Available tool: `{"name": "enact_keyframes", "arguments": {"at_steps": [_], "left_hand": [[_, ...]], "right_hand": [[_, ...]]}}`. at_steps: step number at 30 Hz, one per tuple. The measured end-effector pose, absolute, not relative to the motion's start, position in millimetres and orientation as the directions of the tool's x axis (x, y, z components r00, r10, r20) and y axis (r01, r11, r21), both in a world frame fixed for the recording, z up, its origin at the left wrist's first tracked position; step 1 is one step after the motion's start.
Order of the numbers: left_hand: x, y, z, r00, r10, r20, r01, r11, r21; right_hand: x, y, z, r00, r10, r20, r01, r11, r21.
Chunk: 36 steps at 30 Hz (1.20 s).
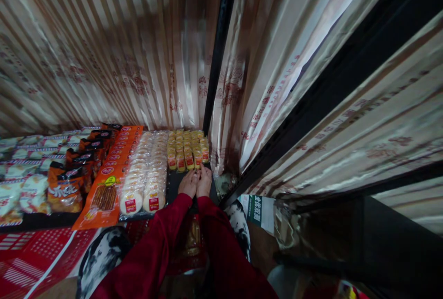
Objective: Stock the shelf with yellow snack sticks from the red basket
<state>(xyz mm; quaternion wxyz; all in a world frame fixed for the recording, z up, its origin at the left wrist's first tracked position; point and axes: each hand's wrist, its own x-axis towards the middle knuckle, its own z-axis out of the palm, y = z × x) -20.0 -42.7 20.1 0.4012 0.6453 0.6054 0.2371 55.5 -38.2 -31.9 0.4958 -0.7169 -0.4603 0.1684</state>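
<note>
My left hand [188, 183] and my right hand [204, 181] are side by side on a dark shelf [172, 182], both in red sleeves. Their fingertips touch the near edge of several rows of small yellow snack packets [187, 149]. The fingers look pressed together at the packets; I cannot make out whether they grip one. To the left of my hands lie two rows of round white cakes in clear wrap [145, 174].
Further left stand orange packs [110, 183], dark-orange bags [78, 170] and white bags [24, 183]. Striped satin curtains [104, 50] hang behind and to the right, split by a black post [216, 50]. A red-patterned box [31, 253] sits below the shelf.
</note>
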Motion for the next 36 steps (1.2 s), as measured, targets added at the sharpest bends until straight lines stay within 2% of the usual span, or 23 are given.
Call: {"name": "enact_keyframes", "arguments": {"at_steps": [9,17,27,36], "left_hand": [[-19.0,-45.7,32.1,0.133,0.982,-0.132,0.616,0.023,0.787],[-18.6,-45.3,31.3,0.143,0.974,-0.177,0.63,0.048,0.775],[-20.2,-59.7,35.9,0.132,0.984,-0.124,0.633,0.013,0.774],[-24.6,-90.0,29.8,0.12,0.99,-0.068,0.641,-0.024,0.767]], "right_hand": [[58.0,-35.3,-30.7,0.496,0.809,0.315,0.553,-0.015,-0.833],[60.4,-34.7,-32.0,0.461,0.826,0.326,0.578,-0.001,-0.816],[62.1,-32.8,-46.4,0.468,0.8,0.376,0.545,0.074,-0.835],[59.0,-59.0,-40.9,0.486,0.807,0.335,0.531,0.032,-0.847]]}}
